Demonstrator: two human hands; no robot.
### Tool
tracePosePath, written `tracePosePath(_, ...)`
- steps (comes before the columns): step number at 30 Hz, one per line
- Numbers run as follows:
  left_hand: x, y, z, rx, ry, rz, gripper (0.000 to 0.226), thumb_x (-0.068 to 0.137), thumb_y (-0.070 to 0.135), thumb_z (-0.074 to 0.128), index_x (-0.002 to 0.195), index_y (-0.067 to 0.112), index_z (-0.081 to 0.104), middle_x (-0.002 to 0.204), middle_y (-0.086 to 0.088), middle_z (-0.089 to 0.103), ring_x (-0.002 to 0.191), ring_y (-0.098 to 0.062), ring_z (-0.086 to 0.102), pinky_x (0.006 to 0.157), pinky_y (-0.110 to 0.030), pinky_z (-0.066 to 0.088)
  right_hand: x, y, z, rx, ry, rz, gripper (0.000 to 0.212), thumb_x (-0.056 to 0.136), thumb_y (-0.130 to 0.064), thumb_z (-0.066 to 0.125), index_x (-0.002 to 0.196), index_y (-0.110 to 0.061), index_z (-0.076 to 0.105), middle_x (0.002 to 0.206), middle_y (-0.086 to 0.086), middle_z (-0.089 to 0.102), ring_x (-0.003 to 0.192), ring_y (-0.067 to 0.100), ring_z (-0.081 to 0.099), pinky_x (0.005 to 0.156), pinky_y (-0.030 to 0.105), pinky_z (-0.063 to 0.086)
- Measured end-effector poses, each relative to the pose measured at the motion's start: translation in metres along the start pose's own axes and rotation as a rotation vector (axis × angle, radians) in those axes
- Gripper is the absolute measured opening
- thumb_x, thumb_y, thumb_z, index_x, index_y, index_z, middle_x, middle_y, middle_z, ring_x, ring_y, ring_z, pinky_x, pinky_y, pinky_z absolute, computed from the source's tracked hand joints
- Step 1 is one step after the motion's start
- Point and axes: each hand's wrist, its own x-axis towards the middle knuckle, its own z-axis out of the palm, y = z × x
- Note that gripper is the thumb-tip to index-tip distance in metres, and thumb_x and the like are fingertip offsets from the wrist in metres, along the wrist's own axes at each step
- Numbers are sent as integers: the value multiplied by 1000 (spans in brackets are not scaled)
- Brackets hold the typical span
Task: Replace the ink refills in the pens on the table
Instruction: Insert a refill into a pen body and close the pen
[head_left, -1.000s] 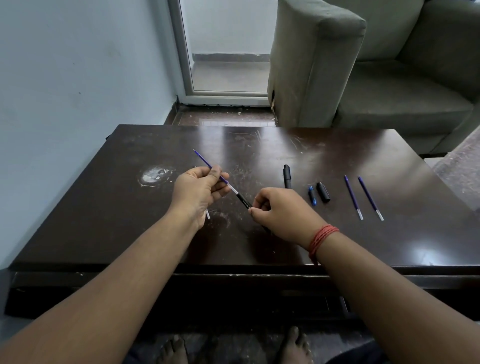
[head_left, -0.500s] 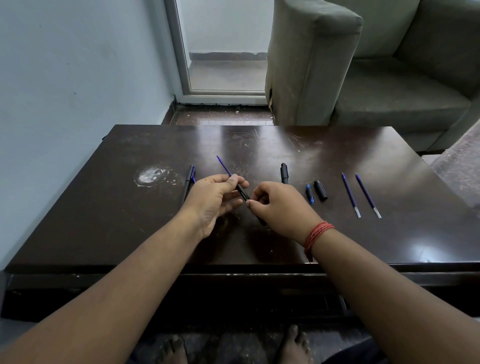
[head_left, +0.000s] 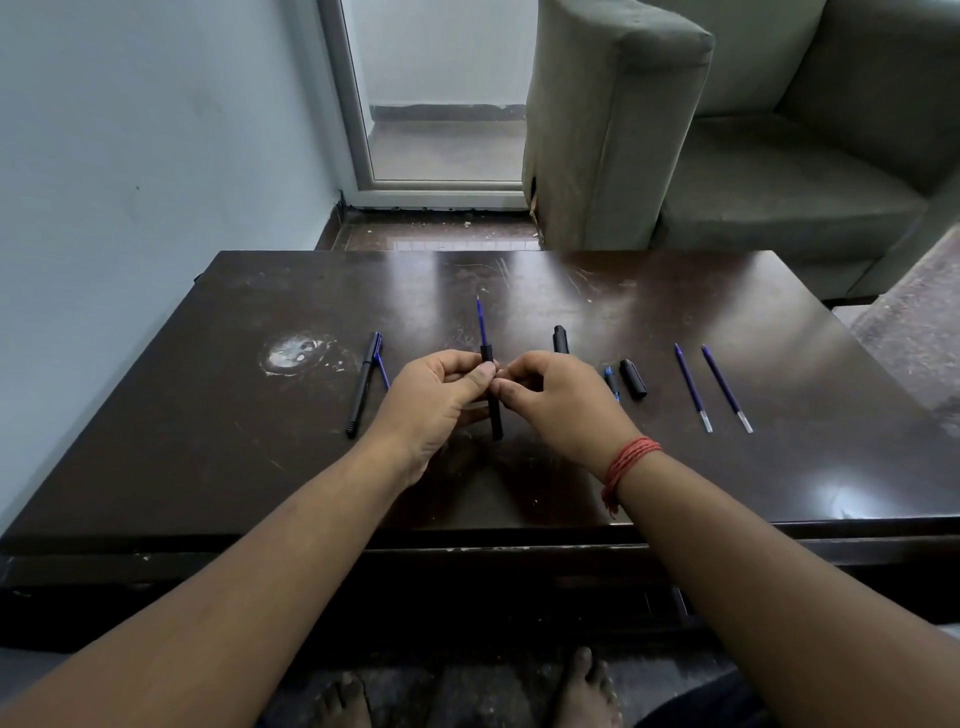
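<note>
Over the middle of the dark table (head_left: 571, 467) both hands pinch a black pen barrel (head_left: 494, 410) that stands nearly upright. A blue refill (head_left: 480, 322) sticks out of its top end. My left hand (head_left: 436, 400) grips the barrel from the left with thumb and fingers. My right hand (head_left: 561, 405) pinches it from the right. A whole black pen (head_left: 363, 384) lies to the left with a loose blue refill (head_left: 382, 370) beside it. Two more blue refills (head_left: 693, 387) (head_left: 726, 388) lie at the right.
Behind my right hand a black pen piece (head_left: 560, 339) pokes out. A small blue-tipped part (head_left: 612, 383) and a black cap (head_left: 633, 379) lie right of it. A whitish stain (head_left: 292, 353) marks the table's left side. A grey sofa (head_left: 727, 130) stands beyond the table, a wall at the left.
The refill has slid deeper into the barrel, and the barrel has swung from slanted to nearly upright. My hands have closed together around it. The pen at the left has come into view.
</note>
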Motion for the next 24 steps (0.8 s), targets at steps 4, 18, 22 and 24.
tracePosePath(4,0,0,0,-18,14,-17,17,97,10,60,110,0,66,94,-12,76,88,-19,74,74,-32,63,8,12,-26,-124,92,26,13,91,-34,66,85,-22,65,71,-11,60,66,2,55,59,17,42)
tracePosePath(18,-1,-1,-1,60,-18,-32,17,95,13,62,110,5,67,92,-9,77,83,-21,74,74,-42,63,22,62,-71,-660,16,235,29,90,-37,61,82,-10,68,86,12,68,86,32,62,73,34,52)
tracePosePath(22,-3,0,0,79,-27,-32,15,95,14,62,107,6,67,91,-9,77,81,-21,73,72,-42,63,27,65,-60,-756,-63,258,35,90,-42,59,84,-9,64,86,12,66,81,33,58,65,30,45)
tracePosePath(24,-4,0,-1,89,-27,-27,14,95,14,62,105,6,67,90,-9,77,79,-20,72,71,-43,63,27,64,-58,-771,-74,263,33,89,-40,58,78,-9,62,83,12,65,76,32,56,63,29,44)
